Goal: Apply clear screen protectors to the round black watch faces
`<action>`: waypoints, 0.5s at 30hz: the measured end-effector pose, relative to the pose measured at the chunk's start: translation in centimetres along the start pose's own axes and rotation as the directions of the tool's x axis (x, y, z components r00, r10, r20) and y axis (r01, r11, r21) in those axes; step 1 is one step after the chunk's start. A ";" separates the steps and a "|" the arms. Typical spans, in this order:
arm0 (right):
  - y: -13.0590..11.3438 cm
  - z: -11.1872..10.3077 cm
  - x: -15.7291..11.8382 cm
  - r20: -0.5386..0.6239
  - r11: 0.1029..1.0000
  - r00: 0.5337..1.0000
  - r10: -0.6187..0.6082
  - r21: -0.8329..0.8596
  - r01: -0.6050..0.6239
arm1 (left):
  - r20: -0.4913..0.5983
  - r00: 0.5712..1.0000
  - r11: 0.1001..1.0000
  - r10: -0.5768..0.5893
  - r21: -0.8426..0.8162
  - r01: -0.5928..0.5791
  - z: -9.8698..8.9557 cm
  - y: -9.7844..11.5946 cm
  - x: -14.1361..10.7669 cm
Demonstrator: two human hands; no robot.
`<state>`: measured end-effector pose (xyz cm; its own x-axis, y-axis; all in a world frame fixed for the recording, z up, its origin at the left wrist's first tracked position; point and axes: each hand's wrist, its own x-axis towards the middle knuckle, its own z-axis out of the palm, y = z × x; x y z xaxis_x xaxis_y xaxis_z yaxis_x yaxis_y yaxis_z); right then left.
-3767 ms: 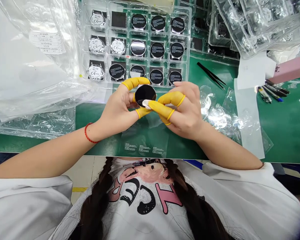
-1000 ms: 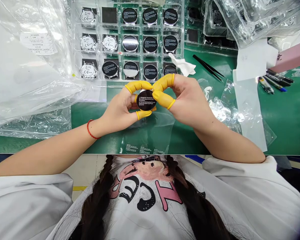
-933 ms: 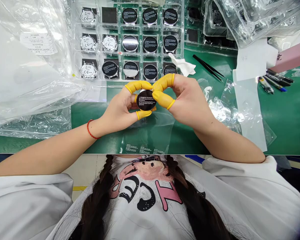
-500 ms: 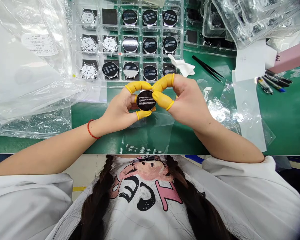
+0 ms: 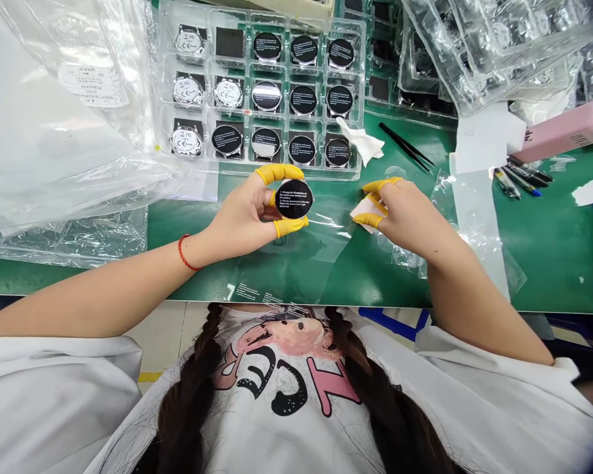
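My left hand (image 5: 240, 216) grips a round watch head (image 5: 294, 199) by its rim, between yellow-capped thumb and fingers. A black film with white printed text covers its face, which is turned up. To the right, apart from the watch, my right hand (image 5: 415, 214) pinches a small piece of white cloth or paper (image 5: 358, 209) just above the mat, with yellow caps on its thumb and fingers. Beyond both hands lies a clear plastic tray (image 5: 164, 99) of watch heads, some with black printed faces, some showing silvery backs with CE marks.
Black tweezers (image 5: 406, 146) and a crumpled white tissue (image 5: 364, 142) lie right of the tray. Several pens (image 5: 518, 176) rest near a pink bottle (image 5: 563, 131). Clear plastic bags (image 5: 54, 164) cover the left side; stacked trays (image 5: 499, 52) stand back right. Clear printed film (image 5: 271, 297) lies at the front edge.
My right hand has left the watch head and moved right, where it now pinches the white piece. My left hand keeps the watch head. The view has shifted slightly.
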<state>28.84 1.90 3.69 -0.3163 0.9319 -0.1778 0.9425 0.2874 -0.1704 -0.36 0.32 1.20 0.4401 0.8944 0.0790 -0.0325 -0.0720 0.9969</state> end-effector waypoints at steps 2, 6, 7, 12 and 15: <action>0.0 0.2 -0.4 -0.026 0.996 0.996 0.081 0.039 -0.080 | -0.004 1.000 1.000 0.006 0.012 -0.006 0.1 -0.2 0.0; -2.3 -1.4 -1.0 -0.242 0.970 0.956 0.166 0.216 -0.114 | -0.004 0.999 0.999 0.041 0.022 -0.041 0.3 -0.4 0.0; -3.4 -2.0 -1.2 -0.307 0.958 0.937 0.166 0.274 -0.080 | -0.006 0.999 0.999 0.050 0.017 -0.049 0.3 -0.4 -0.1; -9.4 -3.0 -1.4 -0.410 0.876 0.912 -0.031 0.429 0.222 | 0.006 0.997 0.997 0.079 -0.001 -0.079 0.1 -0.8 -0.2; -11.2 -1.9 -0.9 -0.378 0.837 0.913 -0.152 0.442 0.322 | -0.001 0.996 0.996 0.087 0.014 -0.087 0.0 -0.9 -0.3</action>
<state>18.76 -1.75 7.57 -0.3912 0.8911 0.2301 0.6392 0.4430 -0.6286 -0.47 0.11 0.30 0.4346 0.8852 0.1659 -0.0587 -0.1560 0.9860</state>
